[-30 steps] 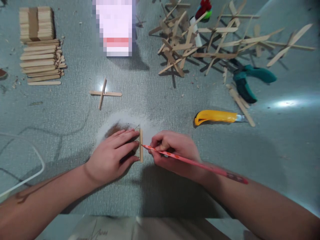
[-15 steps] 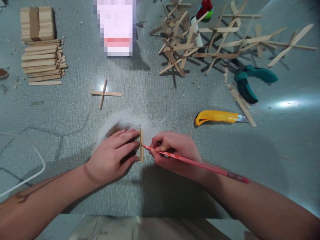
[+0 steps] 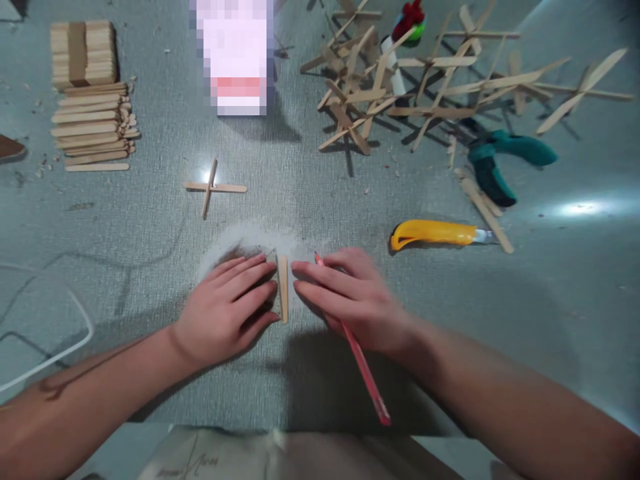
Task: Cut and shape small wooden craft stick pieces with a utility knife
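A wooden craft stick (image 3: 284, 290) lies upright in the view, between my two hands. My left hand (image 3: 230, 297) rests palm down left of it, fingers stretched out, pressing on a thin flat piece whose edge runs beside the stick; most of that piece is hidden, so I cannot tell its kind. On the other side, my right hand (image 3: 357, 293) holds a red pencil (image 3: 363, 373) tucked across under the fingers, its tip pointing away from me. The right fingertips are close to the stick's right edge.
A stack of craft sticks (image 3: 93, 127) lies back left. Two crossed sticks (image 3: 210, 187) sit ahead of my hands. Toward the right are a yellow utility knife (image 3: 435, 233), green-handled pliers (image 3: 523, 148) and a tangle of joined sticks (image 3: 370, 97). A white cable (image 3: 83, 307) curves at left.
My right hand has drawn the pencil tip off the stick and swung the pencil steeper, fingers now extended toward the stick. The stick has tilted slightly; a gap shows beside it. My left hand stays put.
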Motion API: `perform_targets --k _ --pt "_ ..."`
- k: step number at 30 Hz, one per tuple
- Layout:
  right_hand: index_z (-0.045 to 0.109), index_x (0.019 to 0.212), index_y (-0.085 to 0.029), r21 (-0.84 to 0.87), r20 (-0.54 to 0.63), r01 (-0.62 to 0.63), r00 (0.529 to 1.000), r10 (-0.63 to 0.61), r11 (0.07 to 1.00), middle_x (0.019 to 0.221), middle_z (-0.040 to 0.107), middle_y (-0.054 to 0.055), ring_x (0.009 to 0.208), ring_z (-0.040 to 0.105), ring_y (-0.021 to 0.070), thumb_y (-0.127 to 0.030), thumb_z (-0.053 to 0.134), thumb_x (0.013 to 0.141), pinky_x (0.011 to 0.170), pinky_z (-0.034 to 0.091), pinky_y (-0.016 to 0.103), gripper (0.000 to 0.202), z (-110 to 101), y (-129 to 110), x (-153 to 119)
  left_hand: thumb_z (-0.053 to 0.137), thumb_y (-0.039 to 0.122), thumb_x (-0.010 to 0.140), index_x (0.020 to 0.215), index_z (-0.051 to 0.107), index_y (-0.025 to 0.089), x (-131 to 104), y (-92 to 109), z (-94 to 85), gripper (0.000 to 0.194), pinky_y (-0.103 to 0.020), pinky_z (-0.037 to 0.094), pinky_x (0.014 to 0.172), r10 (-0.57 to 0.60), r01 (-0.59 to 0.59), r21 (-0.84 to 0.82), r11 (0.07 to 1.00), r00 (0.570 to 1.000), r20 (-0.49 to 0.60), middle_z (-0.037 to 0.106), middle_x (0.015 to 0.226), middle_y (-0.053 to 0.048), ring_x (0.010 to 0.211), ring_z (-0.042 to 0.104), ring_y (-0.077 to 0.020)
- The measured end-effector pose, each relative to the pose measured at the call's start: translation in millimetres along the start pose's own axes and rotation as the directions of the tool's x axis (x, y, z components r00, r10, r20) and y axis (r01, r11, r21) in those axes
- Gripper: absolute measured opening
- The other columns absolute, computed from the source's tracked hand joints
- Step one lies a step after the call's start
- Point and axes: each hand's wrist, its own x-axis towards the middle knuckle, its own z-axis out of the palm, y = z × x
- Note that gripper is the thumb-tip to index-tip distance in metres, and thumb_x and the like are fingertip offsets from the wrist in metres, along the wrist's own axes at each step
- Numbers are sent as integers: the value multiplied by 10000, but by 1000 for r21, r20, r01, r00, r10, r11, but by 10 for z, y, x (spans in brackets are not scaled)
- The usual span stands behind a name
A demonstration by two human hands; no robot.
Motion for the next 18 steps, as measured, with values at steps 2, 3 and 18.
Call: perform_targets --k 2,3,18 --pt "684 1144 -247 -87 57 31 998 -26 996 1336 768 24 937 618 257 -119 570 1013 840 455 471 216 1 5 -4 691 360 992 1213 691 152 -18 3 -22 304 -476 566 1132 10 -11 63 998 1000 10 721 1372 -150 1319 677 -301" --pt "688 1157 -248 -121 79 48 996 -39 991 1369 753 18 950 608 262 -109 564 1012 859 436 479 236 3 1 -4 681 366 999 1216 691 153 -26 4 -32 304 -472 566 1126 15 -16 91 996 1000 13 725 1366 -146 1309 683 -301" --pt "695 1098 -253 -289 89 90 994 -67 953 1314 768 37 979 576 238 -183 516 1063 937 362 454 196 57 -40 -47 618 368 1031 1083 749 83 -168 149 -214 317 -474 629 974 106 -127 428 895 992 74 788 1030 -149 1033 768 -312"
